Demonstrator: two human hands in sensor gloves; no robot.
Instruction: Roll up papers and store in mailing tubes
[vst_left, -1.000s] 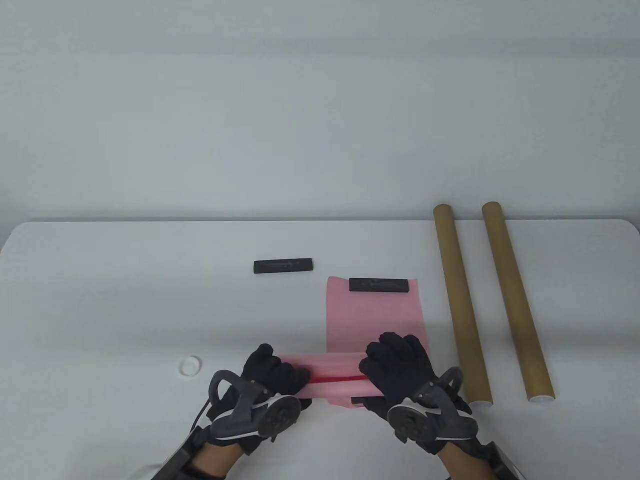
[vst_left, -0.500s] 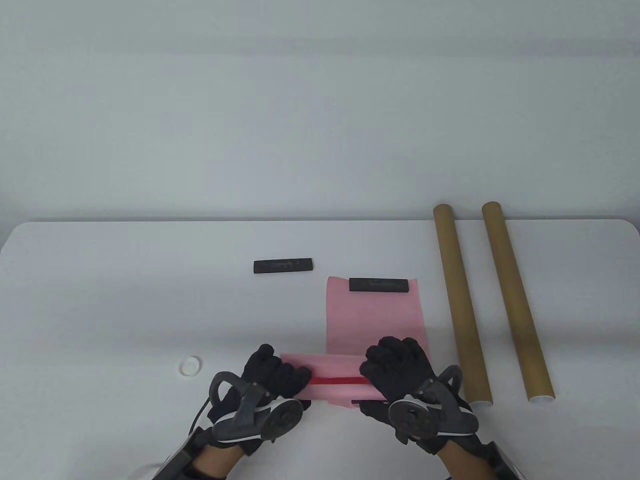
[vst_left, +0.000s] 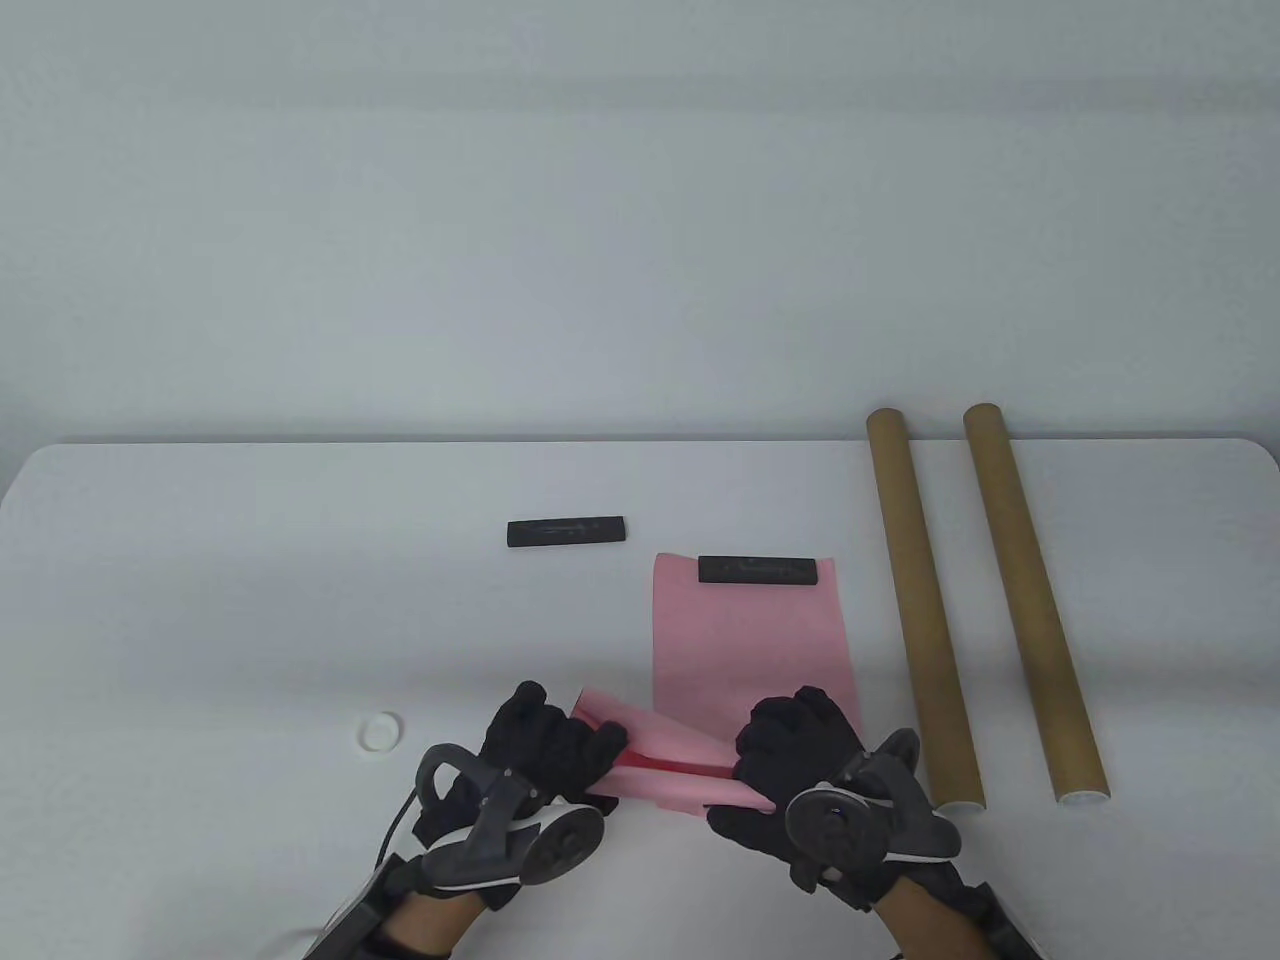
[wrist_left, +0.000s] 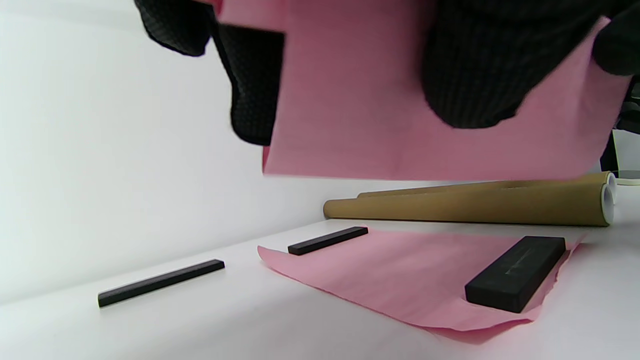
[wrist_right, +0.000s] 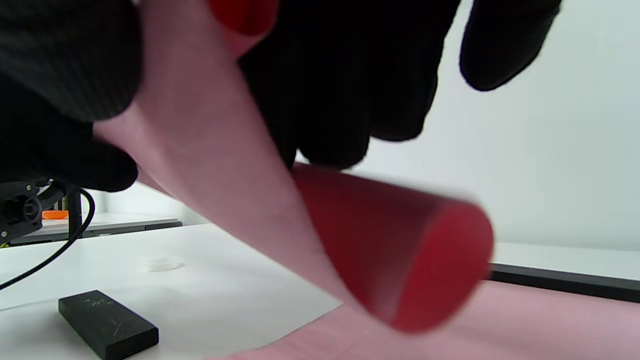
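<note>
A pink paper (vst_left: 660, 765) is loosely curled into a roll, held above the table at the near edge. My left hand (vst_left: 560, 755) grips its left end; the sheet shows under the fingers in the left wrist view (wrist_left: 380, 115). My right hand (vst_left: 790, 765) grips its right end, where the roll opens as a red-lined tube (wrist_right: 400, 250). A second pink sheet (vst_left: 750, 640) lies flat behind it, pinned by a black bar weight (vst_left: 758, 570) at its far end and another (wrist_left: 515, 272) near its front. Two brown mailing tubes (vst_left: 920, 600) (vst_left: 1030, 600) lie at the right.
A third black bar (vst_left: 566, 531) lies loose on the white table (vst_left: 250, 600), left of the flat sheet. A small white tube cap (vst_left: 381, 731) sits left of my left hand. A cable (wrist_right: 55, 250) runs along the table in the right wrist view.
The roll has loosened and tilted: its left end lifted and flared toward the far side, its right end dropped toward the near edge. Both hands shifted slightly while still holding it.
</note>
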